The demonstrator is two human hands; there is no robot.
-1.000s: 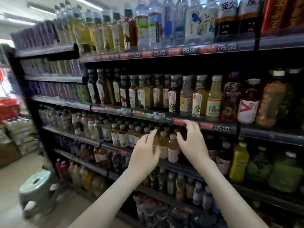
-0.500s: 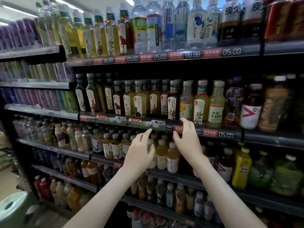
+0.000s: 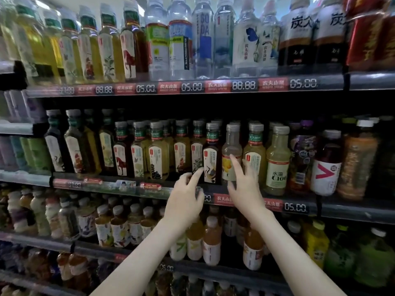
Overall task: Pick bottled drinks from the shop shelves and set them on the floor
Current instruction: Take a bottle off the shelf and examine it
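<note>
The dark tea bottle (image 3: 210,154) with the bird on its label and the pale lemon bottle (image 3: 232,144) just beside it stand upright at the front edge of the middle shelf (image 3: 128,186), in a full row. The left hand (image 3: 184,199) is raised below the dark bottle, its index finger stretched up to the label's lower edge and the other fingers loosely curled around nothing. The right hand (image 3: 245,189) is spread in front of the lemon bottle with straight, released fingers; they may be touching the label, but the blur leaves that unclear. Neither hand grips anything. To the right stands a C100 bottle (image 3: 276,163), water bottles (image 3: 203,39) line the shelf above, and small juice bottles (image 3: 211,242) the one below. The floor is out of view, so nothing shows as set down; the first grasp, the lift and the placing all appear to lie ahead.
</note>
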